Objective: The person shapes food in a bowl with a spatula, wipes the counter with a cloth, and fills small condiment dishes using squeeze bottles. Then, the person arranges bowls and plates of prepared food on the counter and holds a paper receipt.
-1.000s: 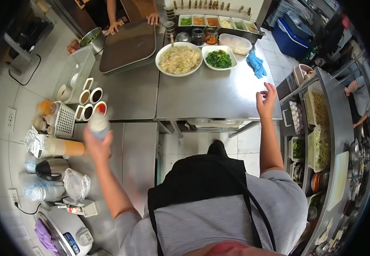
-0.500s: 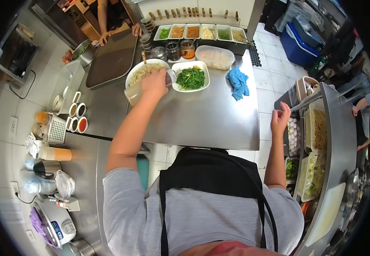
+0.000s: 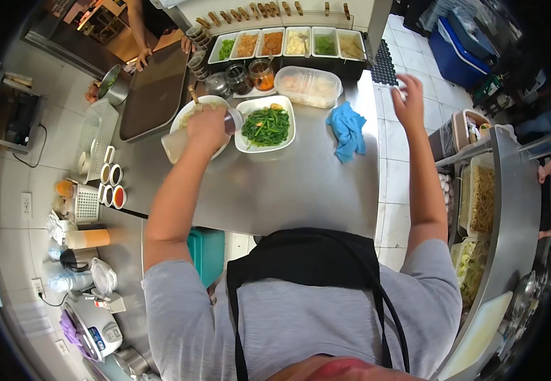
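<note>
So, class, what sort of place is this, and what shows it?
Most likely a restaurant kitchen: a steel worktop, a row of tubs holding ingredients, and a black apron on the person working there.

Bright, fairly even light fills the scene, glaring almost white along the right edge of the steel counter (image 3: 275, 193), beside the blue cloth (image 3: 348, 131). Wide-angle distortion bows the right-hand shelving (image 3: 510, 197), black vignetting swallows the corners, and the left hand (image 3: 206, 130) looks reasonably sharp.
</note>
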The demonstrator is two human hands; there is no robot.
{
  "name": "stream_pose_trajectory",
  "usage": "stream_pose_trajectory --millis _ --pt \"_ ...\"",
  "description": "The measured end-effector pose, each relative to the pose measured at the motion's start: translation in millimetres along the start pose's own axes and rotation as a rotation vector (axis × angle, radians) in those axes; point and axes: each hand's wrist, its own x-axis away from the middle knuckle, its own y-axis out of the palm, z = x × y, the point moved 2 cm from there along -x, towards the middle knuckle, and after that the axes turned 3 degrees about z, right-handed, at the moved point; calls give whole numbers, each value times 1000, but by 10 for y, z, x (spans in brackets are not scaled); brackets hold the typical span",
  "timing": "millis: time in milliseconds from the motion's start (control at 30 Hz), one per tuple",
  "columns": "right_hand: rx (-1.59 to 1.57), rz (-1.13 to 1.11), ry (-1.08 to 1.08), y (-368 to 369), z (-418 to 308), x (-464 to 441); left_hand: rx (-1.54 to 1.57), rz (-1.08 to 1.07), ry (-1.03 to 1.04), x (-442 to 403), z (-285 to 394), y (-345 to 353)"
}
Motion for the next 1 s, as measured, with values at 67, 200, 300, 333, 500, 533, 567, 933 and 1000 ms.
stream_pose_trajectory --millis 67,200,300,333,500,533,567,933,1000 --pt "257 -36 -76 335 128 -363 262 -18 -80 33 10 44" --pt "609 -365 168 820 20 -821 839 237 -68 161 -209 415" --pt "733 -603 209 1216 407 -963 1293 331 -176 492 -303 300" --pt "753 -679 207 1300 408 -951 1381 402 -223 597 -389 350" --pt "877 -872 65 1225 98 -1109 1532 711 -384 990 -684 716" --pt "915 -895 83 1140 -31 -1140 1535 768 -418 1038 -723 825" --pt "953 -918 102 1063 -132 -1134 1592 802 -455 1075 -786 1028" --pt "531 -414 130 827 -365 -338 1496 970 -566 1150 -600 1360" --pt "369 -556 -20 935 -733 -81 1516 968 -563 1158 -587 1342"
